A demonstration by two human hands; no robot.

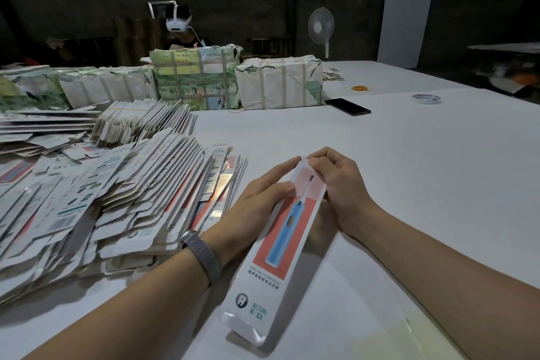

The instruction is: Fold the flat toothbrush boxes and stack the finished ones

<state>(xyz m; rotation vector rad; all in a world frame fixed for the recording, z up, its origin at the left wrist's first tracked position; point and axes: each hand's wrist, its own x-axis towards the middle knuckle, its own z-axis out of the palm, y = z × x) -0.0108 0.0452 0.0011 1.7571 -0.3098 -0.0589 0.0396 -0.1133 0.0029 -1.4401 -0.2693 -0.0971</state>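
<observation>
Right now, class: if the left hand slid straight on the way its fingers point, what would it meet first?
The left hand points up and to the right along the toothbrush box. Its index fingertip already nearly touches the box's top flap, pinched by the right hand. So probably that flap, then the right fingers.

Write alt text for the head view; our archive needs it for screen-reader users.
Two hands hold a long toothbrush box over a white table, the left hand steadying it and the right hand pinching its far end. Flat boxes lie heaped at left.
</observation>
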